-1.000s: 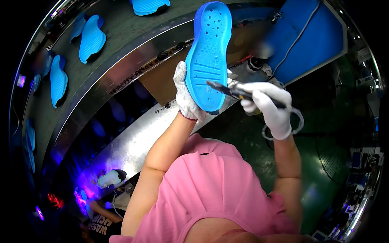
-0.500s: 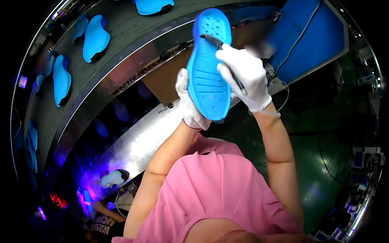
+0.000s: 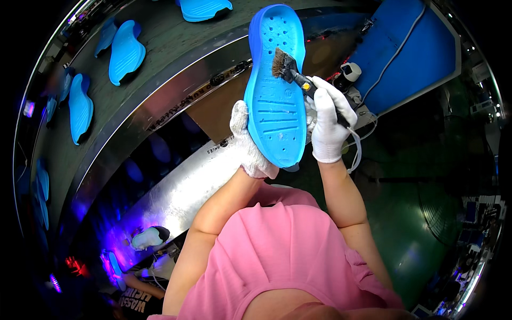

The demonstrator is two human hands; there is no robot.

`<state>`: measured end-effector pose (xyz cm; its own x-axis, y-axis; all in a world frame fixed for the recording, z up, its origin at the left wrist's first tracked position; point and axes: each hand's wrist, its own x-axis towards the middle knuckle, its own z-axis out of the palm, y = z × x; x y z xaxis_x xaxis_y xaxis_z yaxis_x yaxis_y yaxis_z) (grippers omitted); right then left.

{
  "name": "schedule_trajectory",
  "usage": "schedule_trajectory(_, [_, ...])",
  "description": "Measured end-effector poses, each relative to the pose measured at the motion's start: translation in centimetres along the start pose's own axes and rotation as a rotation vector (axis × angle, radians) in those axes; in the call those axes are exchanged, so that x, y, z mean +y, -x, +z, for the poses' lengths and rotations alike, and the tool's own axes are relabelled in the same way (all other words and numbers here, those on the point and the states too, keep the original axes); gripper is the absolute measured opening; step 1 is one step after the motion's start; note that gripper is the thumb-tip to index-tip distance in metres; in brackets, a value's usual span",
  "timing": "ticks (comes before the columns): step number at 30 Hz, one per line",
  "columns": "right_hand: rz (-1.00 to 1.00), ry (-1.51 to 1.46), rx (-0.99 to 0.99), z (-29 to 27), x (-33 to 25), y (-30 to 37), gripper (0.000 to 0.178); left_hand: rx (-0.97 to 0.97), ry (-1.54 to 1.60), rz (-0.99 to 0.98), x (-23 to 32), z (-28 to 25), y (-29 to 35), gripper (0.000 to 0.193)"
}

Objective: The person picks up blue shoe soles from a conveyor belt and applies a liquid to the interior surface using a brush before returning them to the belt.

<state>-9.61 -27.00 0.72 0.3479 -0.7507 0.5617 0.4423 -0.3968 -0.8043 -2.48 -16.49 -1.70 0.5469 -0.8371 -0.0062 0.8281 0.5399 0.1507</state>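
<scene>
Blue shoe sole: held up beyond the pink top, inner face toward the camera, long axis nearly upright. Around it I note, largest first, a curved dark counter with a steel edge; similar blue soles lie on it, well apart from mine. Blue panel at upper right, tilted in the view. Shiny metal shelf at lower left, below the counter's edge.

My left grip, white-gloved, is closed around the sole's lower end, thumb along its left side; the part behind the sole is hidden. My right grip, also white-gloved, is just beside the sole's right edge, curled around the handle of a dark brush. Brush head lies over the sole, below the cluster of holes. Brown bristles at its left end; contact pressure cannot be told. Smallest item: yellow spot on the handle.
</scene>
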Motion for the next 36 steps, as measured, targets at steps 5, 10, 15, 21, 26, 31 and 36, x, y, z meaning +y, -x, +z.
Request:
schedule_trajectory(5, [-0.277,0.231,-0.093,-0.8,0.8,1.7,0.017,-0.168,0.15,-0.02,1.3,1.2,-0.5,0.08])
schedule_trajectory(10, [-0.307,0.285,-0.254,-1.8,-0.7,4.0,0.02,-0.294,0.021,-0.006,2.6,-0.9,-1.7,0.089])
schedule_trajectory(15, [-0.29,0.3,-0.438,-3.5,-2.3,3.9,0.016,-0.151,-0.177,0.083,3.2,-0.5,-2.2,0.091])
schedule_trajectory(21, [-0.726,0.493,-0.683,-2.6,-2.5,-0.3,0.027,-0.233,0.05,-0.129,1.9,1.2,-0.7,0.083])
schedule_trajectory(26, [-0.76,0.719,-0.684,-3.0,-2.9,1.4,0.036,-0.176,-0.149,-0.079,2.5,0.5,-0.9,0.087])
schedule_trajectory(31, [-0.708,0.649,-0.664,-2.6,-3.0,3.5,0.037,-0.212,-0.12,-0.05,3.7,0.7,-1.0,0.087])
schedule_trajectory(36, [-0.415,0.4,-0.782,-3.0,-5.0,2.8,0.03,-0.204,-0.128,-0.026,4.5,0.6,-1.0,0.087])
